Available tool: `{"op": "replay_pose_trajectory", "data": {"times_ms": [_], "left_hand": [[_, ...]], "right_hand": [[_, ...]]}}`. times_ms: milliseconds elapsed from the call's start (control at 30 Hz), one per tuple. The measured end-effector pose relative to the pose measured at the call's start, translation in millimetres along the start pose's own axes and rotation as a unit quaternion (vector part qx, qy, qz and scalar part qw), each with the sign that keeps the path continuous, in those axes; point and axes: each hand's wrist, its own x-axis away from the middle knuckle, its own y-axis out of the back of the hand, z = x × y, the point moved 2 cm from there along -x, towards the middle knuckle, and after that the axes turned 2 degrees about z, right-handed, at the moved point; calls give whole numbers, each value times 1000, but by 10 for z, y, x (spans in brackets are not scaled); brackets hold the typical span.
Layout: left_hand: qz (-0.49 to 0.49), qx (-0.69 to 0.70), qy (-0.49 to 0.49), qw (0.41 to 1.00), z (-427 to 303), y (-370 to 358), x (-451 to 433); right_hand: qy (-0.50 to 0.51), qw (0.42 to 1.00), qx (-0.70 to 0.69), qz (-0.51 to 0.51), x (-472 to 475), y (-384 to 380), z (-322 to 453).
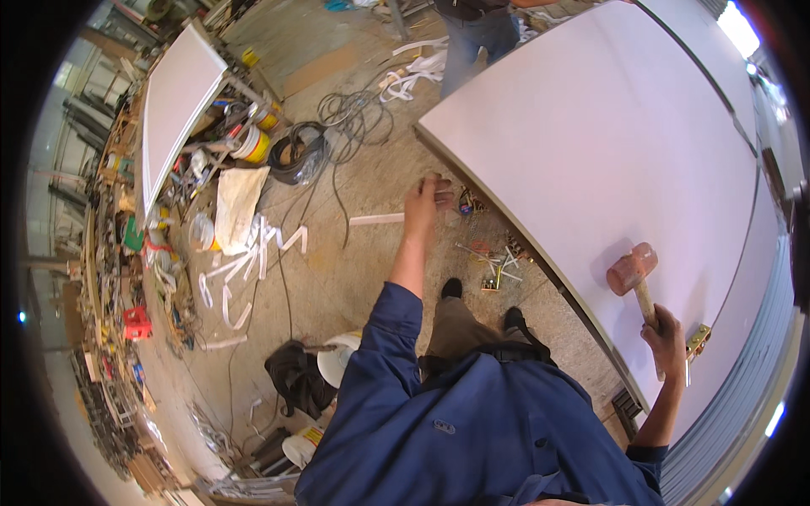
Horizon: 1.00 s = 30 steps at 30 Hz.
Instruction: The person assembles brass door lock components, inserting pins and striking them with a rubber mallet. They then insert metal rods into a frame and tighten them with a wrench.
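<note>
My right hand [666, 340] is closed around the wooden handle of a mallet [633, 269], whose reddish, worn head is raised over a large white panel [588, 145]. Beside that hand, at the panel's right side, sits a brass-coloured metal fitting, perhaps a lock or hinge [698, 341]. My left hand [431, 193] hangs in the air left of the panel's near edge, fingers partly spread and slightly blurred, with nothing seen in it. A dark metal frame edge [557, 278] runs along the panel's side.
Coiled black cables [304, 152] and white strips [253, 253] lie on the concrete floor. Small metal parts [490, 283] lie near my feet. A black bag [300, 379] and buckets stand at lower left. Another person [468, 44] stands beyond the panel; a second white panel [183, 95] rests at upper left.
</note>
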Motion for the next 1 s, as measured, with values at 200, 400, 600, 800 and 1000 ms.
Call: {"op": "replay_pose_trajectory", "data": {"times_ms": [200,400,600,800,1000], "left_hand": [[83,-62,-11,995,-344,117,-847],[104,-111,-66,986,9,799,-1512],[99,-8,-18,995,-331,526,-1374],[179,-32,-4,983,-314,657,-1346],[144,-258,-81,952,-536,37,198]], "right_hand": [[-31,987,57,-147,257,-157,-165],[-8,964,-38,-264,412,-363,33],[-57,884,-93,-454,881,-335,-432],[-83,803,-191,-559,1150,-27,-1128],[-203,818,24,-538,1235,260,-1601]]}}
